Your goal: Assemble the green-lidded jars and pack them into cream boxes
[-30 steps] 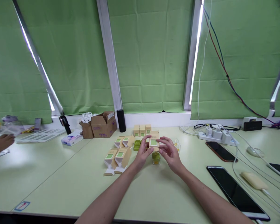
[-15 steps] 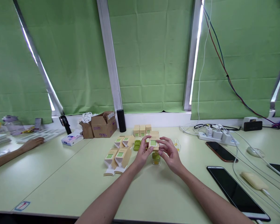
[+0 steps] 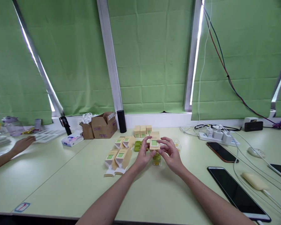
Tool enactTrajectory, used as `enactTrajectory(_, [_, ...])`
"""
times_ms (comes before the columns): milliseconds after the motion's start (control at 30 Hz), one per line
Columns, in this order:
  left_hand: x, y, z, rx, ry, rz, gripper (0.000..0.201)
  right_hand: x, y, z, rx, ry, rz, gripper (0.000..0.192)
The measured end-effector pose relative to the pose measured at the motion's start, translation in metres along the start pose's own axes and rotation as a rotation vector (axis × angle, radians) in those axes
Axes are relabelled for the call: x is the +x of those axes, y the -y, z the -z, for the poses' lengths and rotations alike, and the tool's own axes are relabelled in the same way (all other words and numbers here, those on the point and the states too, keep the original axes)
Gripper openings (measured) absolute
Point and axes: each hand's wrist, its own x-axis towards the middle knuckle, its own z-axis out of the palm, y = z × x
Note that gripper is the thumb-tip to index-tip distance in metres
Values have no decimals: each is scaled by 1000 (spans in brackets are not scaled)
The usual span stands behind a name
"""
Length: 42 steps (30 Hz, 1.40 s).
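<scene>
Between my left hand (image 3: 143, 155) and my right hand (image 3: 171, 154) is a small beige carton (image 3: 155, 143) with a green label, gripped from both sides by the fingers. Just below it on the table stands a small glass jar (image 3: 156, 159) with a green lid. To the left of my left hand lie several open beige cartons (image 3: 123, 157) with their flaps out. Green lids or jars (image 3: 137, 146) sit behind that hand. Past my right hand are clear glass pieces (image 3: 177, 144), partly hidden. Upright closed cartons (image 3: 142, 131) stand in a row farther back.
A cardboard box (image 3: 104, 125), a black cylinder (image 3: 121, 121) and a tissue pack (image 3: 72, 139) stand at the back left. On the right lie phones (image 3: 239, 192), a power strip (image 3: 219, 137) and loose cables. Another person's hand (image 3: 24, 144) is at the far left near white trays (image 3: 49, 136).
The carton has shifted very slightly in my fingers, and both hands stay in nearly the same place. At the far left, the other person's hand has moved left, away from the white tray.
</scene>
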Motion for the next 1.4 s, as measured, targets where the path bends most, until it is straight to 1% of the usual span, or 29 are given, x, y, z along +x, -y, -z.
enactTrajectory(200, [1, 1, -4, 61, -45, -13, 73, 0, -1, 0, 14, -7, -4, 35])
enactTrajectory(467, [2, 2, -5, 57, -73, -9, 68, 1, -3, 0, 22, -13, -1, 31])
enactTrajectory(667, [2, 0, -6, 74, -95, 11, 69, 1, -2, -1, 16, -19, -10, 31])
enactTrajectory(900, [2, -3, -7, 92, -95, 1, 63, 1, -7, -1, 1, -13, -31, 31])
enactTrajectory(1033, [2, -1, -7, 106, -98, 11, 61, 1, -6, -1, 4, -9, -41, 31])
enactTrajectory(1133, [1, 1, -7, 126, -103, -12, 58, 1, -4, -2, 2, -8, -48, 33])
enactTrajectory(1267, [0, 1, -6, 231, -126, -62, 57, 1, -4, -3, -6, -1, -35, 36])
enactTrajectory(1400, [-2, -3, -4, 457, -192, -146, 56, 1, -6, -2, -93, -2, -16, 37])
